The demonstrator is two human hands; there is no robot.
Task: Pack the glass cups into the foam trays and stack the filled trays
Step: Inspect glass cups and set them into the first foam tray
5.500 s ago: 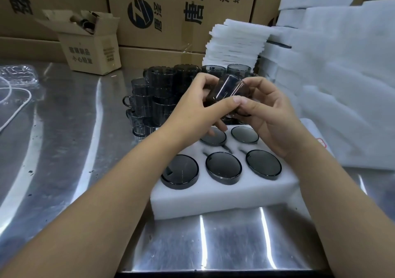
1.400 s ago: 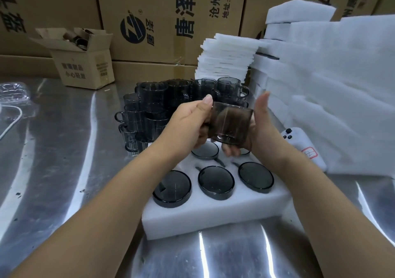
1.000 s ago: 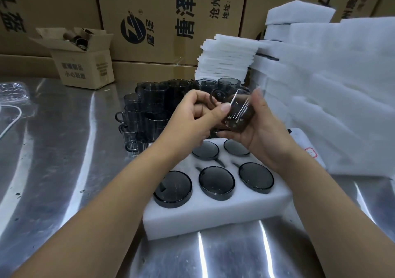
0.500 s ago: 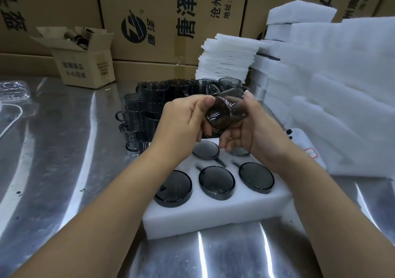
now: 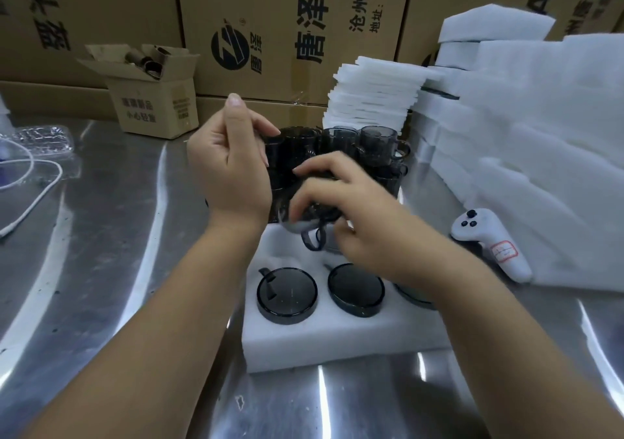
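Fingers of right hand [image 5: 347,209]: curled round glass cup [image 5: 304,227], above foam tray [image 5: 337,340] far edge.
Fingers of left hand [image 5: 229,168]: loosely curled, empty, raised.

Bare forearms [image 5: 189,296], left hand [image 5: 231,171], right hand [image 5: 354,209]

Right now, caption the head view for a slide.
Right hand holds glass cup over foam tray; left hand raised, empty.

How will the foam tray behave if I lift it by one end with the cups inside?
The tray looks thick, so it would probably stay fairly stiff, perhaps flexing a little. The cups sit sunk in round holes, so they likely would not slide. They are glass, so tipping them out could break them; two hands seem safer.
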